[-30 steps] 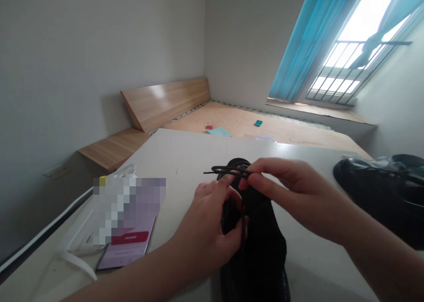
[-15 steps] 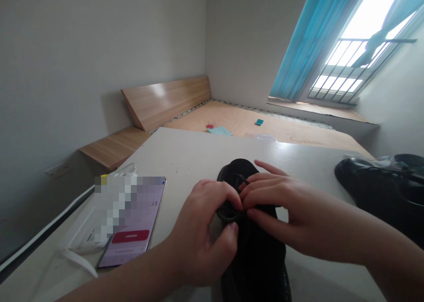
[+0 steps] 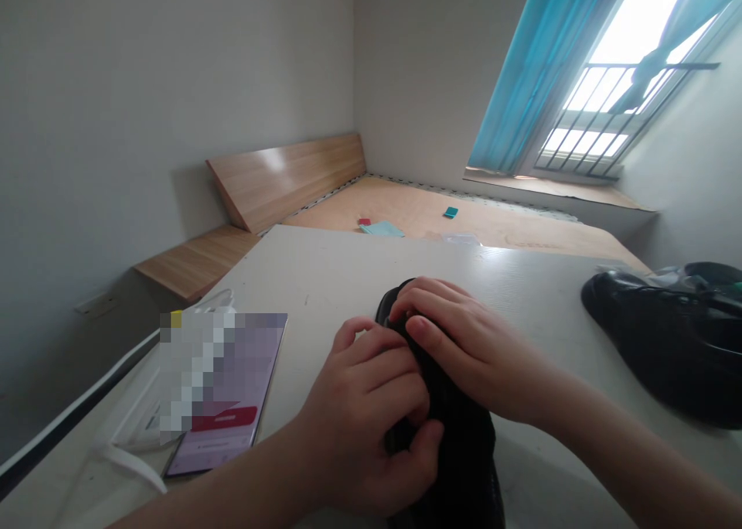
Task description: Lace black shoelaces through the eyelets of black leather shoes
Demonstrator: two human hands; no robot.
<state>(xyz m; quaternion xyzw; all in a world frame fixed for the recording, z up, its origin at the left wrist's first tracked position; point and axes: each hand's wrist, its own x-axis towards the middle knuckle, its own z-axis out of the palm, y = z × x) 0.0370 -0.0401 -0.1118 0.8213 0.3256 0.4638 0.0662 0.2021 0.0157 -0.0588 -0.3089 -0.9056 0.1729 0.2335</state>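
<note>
On the table [image 3: 325, 278], a black shoe [image 3: 467, 467] lies under the left hand [image 3: 374, 405], fingers curled, and the right hand [image 3: 464, 339], fingers loosely bent; any grip is hidden. Handling seems unfinished; what remains is unclear.

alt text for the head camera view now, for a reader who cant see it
A person's left hand and right hand are over a black shoe on a white table. A second black shoe stands at the right, a phone lies at the left, and a blue curtain hangs by a barred window beyond.
</note>
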